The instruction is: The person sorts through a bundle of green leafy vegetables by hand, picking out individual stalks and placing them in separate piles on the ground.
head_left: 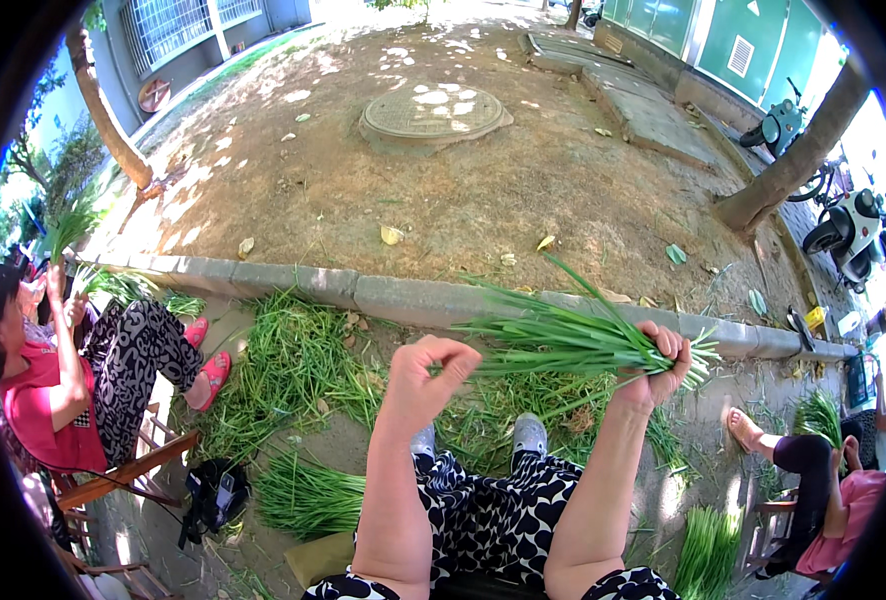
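Note:
My right hand is closed round the pale stem ends of a bunch of garlic chives, held level in front of me. Its long green leaves point left, and one leaf sticks up above the rest. My left hand is at the leaf-tip end, thumb and forefinger pressed together. Whether a thin leaf is caught in that pinch is too small to tell. Below my hands, loose green leaves are strewn over the ground. A neat pile of chives lies left of my knees, another bundle to the right.
A stone kerb runs across beyond my feet. At the left a seated person holds up chives; another person sits at the right with a bunch. A black bag rests on the ground at left. Scooters stand far right.

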Tool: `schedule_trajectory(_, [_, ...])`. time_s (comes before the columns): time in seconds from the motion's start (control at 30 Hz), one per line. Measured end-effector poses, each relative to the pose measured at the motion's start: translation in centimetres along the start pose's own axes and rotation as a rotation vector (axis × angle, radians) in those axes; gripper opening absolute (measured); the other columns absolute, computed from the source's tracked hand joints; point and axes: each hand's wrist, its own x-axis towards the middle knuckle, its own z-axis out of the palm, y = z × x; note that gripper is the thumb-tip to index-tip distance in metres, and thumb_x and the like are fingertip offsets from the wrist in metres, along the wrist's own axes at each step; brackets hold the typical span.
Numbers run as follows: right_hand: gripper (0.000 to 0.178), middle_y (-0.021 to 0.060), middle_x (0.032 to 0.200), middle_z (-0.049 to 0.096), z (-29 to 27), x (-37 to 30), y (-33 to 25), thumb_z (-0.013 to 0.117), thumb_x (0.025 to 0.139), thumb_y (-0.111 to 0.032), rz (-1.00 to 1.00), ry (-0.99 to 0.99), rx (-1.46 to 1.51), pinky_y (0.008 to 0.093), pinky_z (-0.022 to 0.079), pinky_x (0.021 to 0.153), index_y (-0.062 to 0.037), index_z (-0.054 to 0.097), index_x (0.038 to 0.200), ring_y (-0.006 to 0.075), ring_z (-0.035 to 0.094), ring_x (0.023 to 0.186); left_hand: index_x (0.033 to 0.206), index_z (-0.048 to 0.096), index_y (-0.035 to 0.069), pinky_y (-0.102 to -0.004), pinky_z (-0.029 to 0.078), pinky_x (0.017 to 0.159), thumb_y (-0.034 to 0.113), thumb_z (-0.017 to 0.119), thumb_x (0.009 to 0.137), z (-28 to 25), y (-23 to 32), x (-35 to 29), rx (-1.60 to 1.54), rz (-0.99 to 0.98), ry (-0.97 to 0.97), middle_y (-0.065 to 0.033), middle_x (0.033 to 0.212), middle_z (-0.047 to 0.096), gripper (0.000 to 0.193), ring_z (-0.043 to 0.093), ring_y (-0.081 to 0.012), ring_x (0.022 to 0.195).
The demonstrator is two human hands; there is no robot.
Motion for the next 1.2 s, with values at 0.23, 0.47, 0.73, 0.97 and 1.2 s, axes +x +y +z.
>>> schedule_trajectory(0.23, [0.028,-0.0069,0.055,0.04,1.6,-0.6,0.8,0.056,0.085,-0.013,0.111,-0.219,0.072,0.0288,0.038,0.067,-0.0155,0.041,0.062,0.0082,0.041,0.051,0.09,0.066,-0.002,-0.021,0.042,0.07,0.007,0.064,0.085,-0.7,-0.3,0.0,-0.323,-0.072,0.291,-0.0026,0.083,0.064,0.011,0.053,-0.0074,0.075])
schedule_trajectory(0.47, [0.027,-0.0085,0.054,0.039,2.4,-1.2,1.1,0.055,0.085,-0.011,0.157,-0.322,0.045,0.0255,0.036,0.063,-0.0164,0.04,0.064,0.006,0.039,0.048,0.095,0.068,0.001,-0.0258,0.041,0.084,0.008,0.065,0.083,-0.2,-0.1,0.2,-0.233,0.061,0.284,-0.0073,0.099,0.062,0.014,0.053,-0.0122,0.092])
schedule_trajectory(0.73, [0.027,-0.0082,0.053,0.038,2.5,-1.5,1.4,0.054,0.086,-0.013,0.179,-0.37,0.079,0.0278,0.038,0.065,-0.0165,0.039,0.064,0.0069,0.039,0.047,0.092,0.069,0.007,-0.0336,0.042,0.087,0.006,0.068,0.076,-0.1,0.7,0.5,0.328,0.274,0.055,-0.0044,0.093,0.065,0.016,0.055,-0.0224,0.096])
schedule_trajectory(0.97, [0.028,-0.008,0.052,0.038,2.6,-1.6,1.5,0.054,0.086,-0.012,0.184,-0.396,0.075,0.0285,0.038,0.065,-0.0164,0.039,0.063,0.007,0.039,0.047,0.083,0.067,0.006,-0.0349,0.044,0.082,0.003,0.067,0.074,0.2,0.2,0.6,0.444,0.358,0.091,-0.0041,0.085,0.065,0.01,0.056,-0.0225,0.09])
schedule_trajectory(1.2, [0.029,-0.0067,0.05,0.041,2.7,-1.6,2.2,0.056,0.084,-0.012,0.277,-0.502,-0.005,0.0281,0.039,0.062,-0.0156,0.039,0.061,0.007,0.041,0.043,0.082,0.066,0.001,-0.0232,0.045,0.073,0.005,0.065,0.083,1.2,-0.5,0.2,-0.276,-0.14,0.308,-0.0032,0.08,0.064,0.004,0.057,-0.011,0.077])
